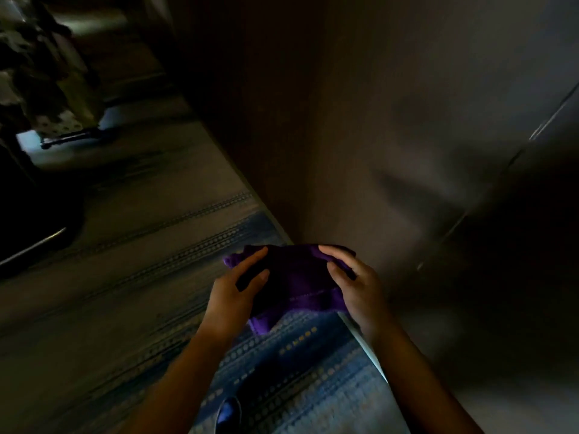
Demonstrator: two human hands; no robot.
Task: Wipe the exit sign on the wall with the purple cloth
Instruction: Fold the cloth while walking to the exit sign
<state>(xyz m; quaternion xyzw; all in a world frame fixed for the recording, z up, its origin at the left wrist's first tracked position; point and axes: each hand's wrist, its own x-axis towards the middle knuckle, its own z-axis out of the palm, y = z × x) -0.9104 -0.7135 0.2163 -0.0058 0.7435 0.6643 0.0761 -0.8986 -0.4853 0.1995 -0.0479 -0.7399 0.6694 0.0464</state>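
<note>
While the head view looks down a dim corridor, I have the purple cloth (pixel 300 283) bunched between both hands at waist height, above the patterned carpet (pixel 131 277) and just beside the wall (pixel 360 136). My left hand (pixel 232 296) has its grip closed on the cloth's left edge, thumb and fingers pinching the fabric; my right hand (pixel 357 286) has its grip closed on the right edge, fingers curled over the top fold. I judge the cloth light, soft and limp, so it should drape wherever unsupported; a corner already hangs below the left hand. I'd gather it into a pad in one palm rather than hold it by an edge. Its long axis runs left to right between my hands, hemmed edge toward me. No exit sign shows in this view. A shoe (pixel 228 411) peeks in at the bottom.
</note>
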